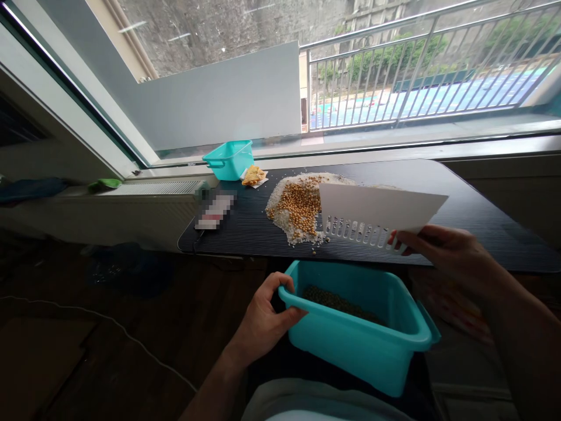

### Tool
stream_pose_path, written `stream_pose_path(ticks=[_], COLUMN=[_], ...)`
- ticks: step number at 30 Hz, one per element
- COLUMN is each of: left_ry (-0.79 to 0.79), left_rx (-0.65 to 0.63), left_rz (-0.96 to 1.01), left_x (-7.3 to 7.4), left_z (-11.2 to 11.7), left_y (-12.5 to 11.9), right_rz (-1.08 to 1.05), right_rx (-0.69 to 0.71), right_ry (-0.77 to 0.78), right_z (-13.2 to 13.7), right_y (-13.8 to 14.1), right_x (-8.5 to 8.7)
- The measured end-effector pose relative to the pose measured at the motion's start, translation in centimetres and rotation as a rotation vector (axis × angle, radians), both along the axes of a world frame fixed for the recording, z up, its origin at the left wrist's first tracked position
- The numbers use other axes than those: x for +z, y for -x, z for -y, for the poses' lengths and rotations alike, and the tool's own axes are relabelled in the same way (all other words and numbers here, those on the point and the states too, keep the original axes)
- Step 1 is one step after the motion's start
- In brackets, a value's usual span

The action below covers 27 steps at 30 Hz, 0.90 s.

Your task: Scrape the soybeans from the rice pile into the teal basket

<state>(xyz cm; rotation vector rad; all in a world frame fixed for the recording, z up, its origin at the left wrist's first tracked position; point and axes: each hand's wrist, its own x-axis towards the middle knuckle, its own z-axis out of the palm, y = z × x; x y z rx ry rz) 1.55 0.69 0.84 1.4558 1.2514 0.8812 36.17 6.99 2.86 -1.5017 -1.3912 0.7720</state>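
My left hand (272,307) grips the left rim of a turquoise plastic bin (350,345), thumb and fingers on either side of the edge. Small greenish-brown grains (339,304) cover part of the bin's floor. Above the table's front edge, my right hand (438,242) pinches the right end of a white sheet (372,210) with a row of slots along its lower side. Left of the sheet, a pile of yellow-orange beans (300,204) mixed with white rice-like grains (289,228) spreads over the dark tabletop (245,237). The sheet hides the pile's right part.
A smaller turquoise basket (230,161) stands at the table's back left, with a crumpled yellow item (253,175) beside it. A blurred-out object (215,211) lies near the left edge. A radiator (162,190) and window are beyond; a white cable (118,327) crosses the floor.
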Motion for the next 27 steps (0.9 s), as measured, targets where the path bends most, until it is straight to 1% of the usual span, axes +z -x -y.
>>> stream_pose_path(ticks=[4,6,11,14,17,21,25,27], left_ry=[-0.014,-0.011,-0.007,-0.001,0.0,0.001,0.013,0.011], left_rx=[-0.003,-0.007,-0.006,-0.004,-0.005,0.007,0.015,0.015], left_rz=[0.01,0.011,0.0,-0.001,0.014,0.012,0.0,0.002], left_x=[-0.1,-0.2,-0.2,-0.2,-0.2,-0.1,0.1,0.1], left_z=[0.0,0.0,0.0,0.0,0.1,0.1,0.1,0.1], left_y=[0.0,0.1,0.1,0.1,0.1,0.4,0.6,0.7], right_rz=[0.002,-0.013,0.007,-0.016,-0.047,-0.029,-0.057,-0.048], right_rx=[-0.048,-0.045,0.001,0.051,0.094,0.096,0.091,0.122], right_ry=[0.041,0.061,0.043,0.019,0.03,0.082,0.048,0.043], right_z=[0.3,0.6,1.0,0.7,0.5,0.8,0.7,0.4], right_y=[-0.1,-0.2,-0.4,-0.1,0.3,0.7,1.3,1.9], right_x=[0.2,0.3,0.2,-0.2,-0.7,-1.2,-1.5,-1.5])
